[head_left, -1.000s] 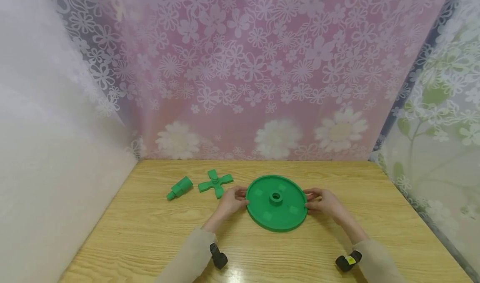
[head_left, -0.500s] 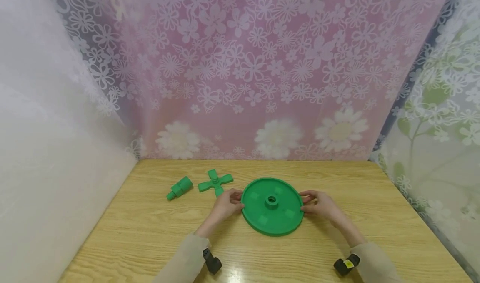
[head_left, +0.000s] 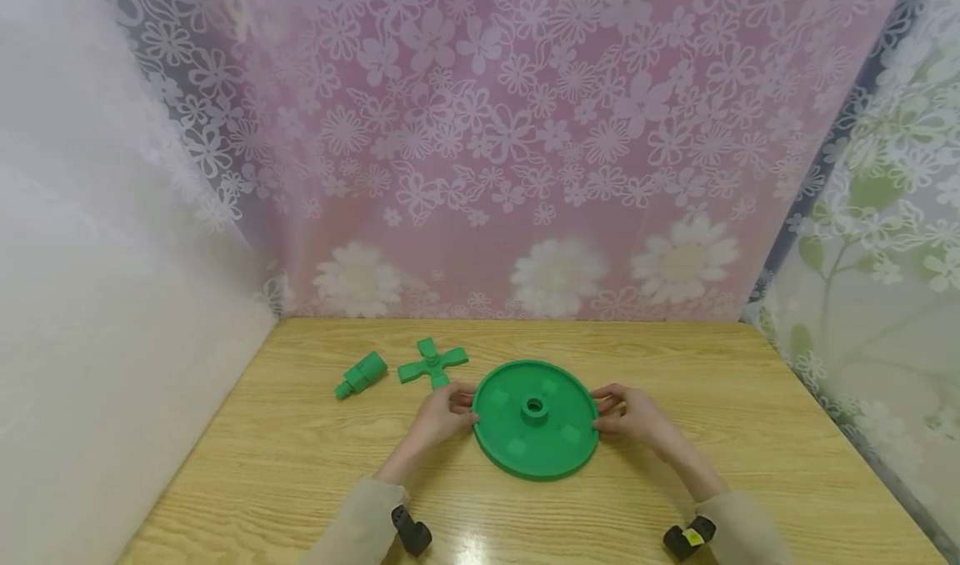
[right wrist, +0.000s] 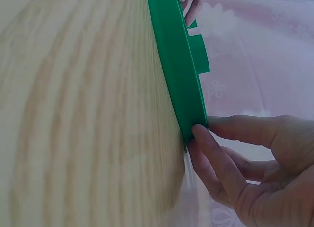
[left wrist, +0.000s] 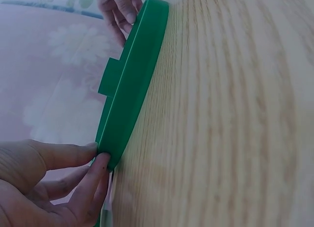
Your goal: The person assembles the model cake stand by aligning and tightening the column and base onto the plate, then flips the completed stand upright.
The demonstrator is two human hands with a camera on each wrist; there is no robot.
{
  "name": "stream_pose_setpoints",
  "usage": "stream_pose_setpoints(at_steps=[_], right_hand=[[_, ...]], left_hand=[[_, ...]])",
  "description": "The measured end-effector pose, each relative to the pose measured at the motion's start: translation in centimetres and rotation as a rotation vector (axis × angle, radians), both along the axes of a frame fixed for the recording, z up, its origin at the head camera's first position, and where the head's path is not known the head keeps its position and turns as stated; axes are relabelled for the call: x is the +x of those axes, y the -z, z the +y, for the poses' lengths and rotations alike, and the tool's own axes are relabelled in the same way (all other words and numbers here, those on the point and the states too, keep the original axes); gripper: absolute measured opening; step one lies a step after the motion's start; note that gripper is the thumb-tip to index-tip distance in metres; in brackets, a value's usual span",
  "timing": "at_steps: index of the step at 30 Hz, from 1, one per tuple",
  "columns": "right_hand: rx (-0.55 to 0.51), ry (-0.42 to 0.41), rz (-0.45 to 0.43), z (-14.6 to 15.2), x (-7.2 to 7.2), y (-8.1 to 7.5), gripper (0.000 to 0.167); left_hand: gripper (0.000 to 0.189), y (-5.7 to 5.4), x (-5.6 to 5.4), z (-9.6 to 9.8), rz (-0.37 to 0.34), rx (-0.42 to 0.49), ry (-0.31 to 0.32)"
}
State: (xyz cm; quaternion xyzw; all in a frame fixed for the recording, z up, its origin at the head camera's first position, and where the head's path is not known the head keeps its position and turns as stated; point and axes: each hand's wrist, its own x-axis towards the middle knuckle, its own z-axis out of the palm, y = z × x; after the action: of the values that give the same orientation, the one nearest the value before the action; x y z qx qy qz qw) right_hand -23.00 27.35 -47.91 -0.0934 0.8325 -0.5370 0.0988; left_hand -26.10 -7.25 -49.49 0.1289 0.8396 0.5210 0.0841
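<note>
A round green plastic disc with a raised rim and a hollow central hub lies flat, close over the table, in the head view. My left hand pinches its left edge between thumb and fingers. On the opposite edge, my right hand pinches the rim the same way. The left wrist view shows the disc edge-on, with the left thumb on top of the rim and fingers at its side. In the right wrist view the right fingers press the disc's side.
Behind the left hand lies a green four-armed cross piece with a central peg. Left of that is a green stepped cylinder on its side. The wooden table ends at a pink floral curtain, with pale sheets on both sides.
Both hands have moved the disc a short way left and toward the person. The cross piece and the stepped cylinder stay where they were.
</note>
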Motion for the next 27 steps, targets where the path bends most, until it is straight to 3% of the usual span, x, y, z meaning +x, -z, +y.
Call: stream_pose_setpoints(at_steps=[11, 27], right_hand=[[0.012, -0.027, 0.021, -1.1, 0.3, 0.1, 0.051], [0.071, -0.056, 0.051, -2.1, 1.0, -0.3, 0.050]], left_hand=[[0.044, 0.3, 0.6, -1.5, -0.001, 0.004, -0.001], [0.046, -0.2, 1.8, -2.7, -0.001, -0.020, 0.001]])
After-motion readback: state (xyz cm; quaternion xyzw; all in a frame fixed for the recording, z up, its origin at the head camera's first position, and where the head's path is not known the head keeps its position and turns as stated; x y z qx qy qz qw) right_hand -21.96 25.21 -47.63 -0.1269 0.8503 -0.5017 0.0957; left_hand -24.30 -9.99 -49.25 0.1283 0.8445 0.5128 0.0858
